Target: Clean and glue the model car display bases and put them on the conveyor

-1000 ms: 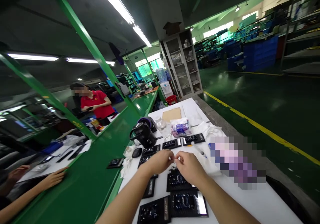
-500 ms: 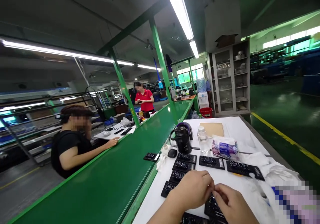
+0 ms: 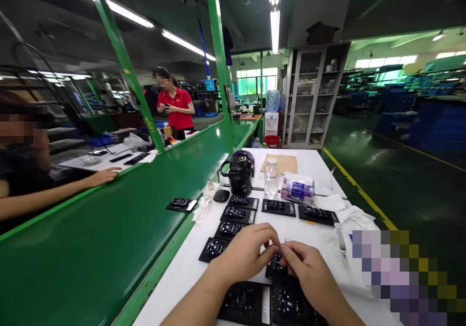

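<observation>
Your left hand [image 3: 244,254] & right hand [image 3: 309,273] meet fingertip to fingertip low in the view, near edge of the white desk [image 3: 189,267]. Both are pinched narrow, thumb & forefinger tips together at one spot; whatever sits between them is too small to make out, so can't tell if either hand really holds anything.

Directly under the fingertips lies a black tray [image 3: 276,267], partly covered by your right hand. Nearer you, two more black trays: one under your left wrist [image 3: 243,302], one under your right wrist [image 3: 291,306], side by side & touching.

Left of your hands a column of black trays runs away from you: nearest [image 3: 214,249], then [image 3: 230,229], [image 3: 238,214], far one [image 3: 243,201]. Right of that far one, two more trays in a row [image 3: 278,207] & [image 3: 318,214].

Far end of the desk: black kettle [image 3: 238,176] w/ purple lid, clear bottle [image 3: 271,177] just right of it, clear bag w/ blue contents [image 3: 297,190] right again, brown card sheet [image 3: 279,163] behind. Small black oval thing [image 3: 221,196] sits just near the kettle. White cloths [image 3: 349,215] bunched at the right edge.

Left of the desk runs a green conveyor belt [image 3: 109,238]; one black tray [image 3: 181,204] lies on it. Across the belt a co-worker's hand [image 3: 105,175] rests on its far edge; another person in a red shirt [image 3: 175,107] stands further off.
</observation>
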Tool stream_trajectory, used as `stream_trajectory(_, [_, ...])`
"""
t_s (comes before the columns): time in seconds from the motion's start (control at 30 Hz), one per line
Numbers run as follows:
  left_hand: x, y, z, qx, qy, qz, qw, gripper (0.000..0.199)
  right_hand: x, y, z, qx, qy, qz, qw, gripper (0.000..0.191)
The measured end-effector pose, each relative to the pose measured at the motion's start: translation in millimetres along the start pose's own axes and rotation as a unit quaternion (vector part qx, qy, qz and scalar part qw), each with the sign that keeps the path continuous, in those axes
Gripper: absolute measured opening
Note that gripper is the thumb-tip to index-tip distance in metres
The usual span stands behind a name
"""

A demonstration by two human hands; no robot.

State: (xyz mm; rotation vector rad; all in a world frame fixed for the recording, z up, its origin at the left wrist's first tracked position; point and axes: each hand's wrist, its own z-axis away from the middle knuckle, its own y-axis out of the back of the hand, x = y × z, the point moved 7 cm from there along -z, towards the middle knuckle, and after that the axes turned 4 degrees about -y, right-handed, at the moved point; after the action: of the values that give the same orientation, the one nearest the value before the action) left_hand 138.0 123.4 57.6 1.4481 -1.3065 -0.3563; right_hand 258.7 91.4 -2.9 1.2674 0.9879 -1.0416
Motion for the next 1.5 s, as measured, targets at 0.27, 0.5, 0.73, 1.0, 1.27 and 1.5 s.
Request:
stream_trajectory(0.27, [-8.7, 0.0, -0.1, 0.058, -0.019, 0.026, 0.998, 0.009, 12.2, 8.9, -3.3, 0.008, -0.046, -0.082, 0.996, 0.035])
stream_trajectory(0.5, [3.3, 5.9, -0.2, 0.085, -0.082, -0.028, 0.993, 0.013, 12.2, -1.7, -1.5, -0.026, -0.087, -0.116, 0.989, 0.026])
stream_trajectory(0.73, [15.5, 8.9, -0.7, 0.100, -0.127, -0.048, 0.986, 0.016, 9.5, -3.9, -2.2, -0.062, -0.106, -0.188, 0.974, 0.025])
stream_trajectory(1.0, [8.8, 4.9, -4.2, 0.093, 0.009, 0.099, 0.991, 0.011, -6.1, 11.9, 2.9, 0.016, -0.039, -0.104, 0.994, 0.024])
stream_trajectory(1.27, [-0.6, 2.7, -6.9, 0.089, 0.069, 0.137, 0.984, 0.013, -15.4, 11.6, 7.2, 0.017, -0.002, -0.063, 0.998, 0.029])
stream_trajectory(1.5, [-1.9, 0.3, -4.8, 0.086, 0.059, 0.134, 0.985, 0.012, -20.3, 16.4, 8.8, 0.038, 0.020, -0.067, 0.997, 0.016])
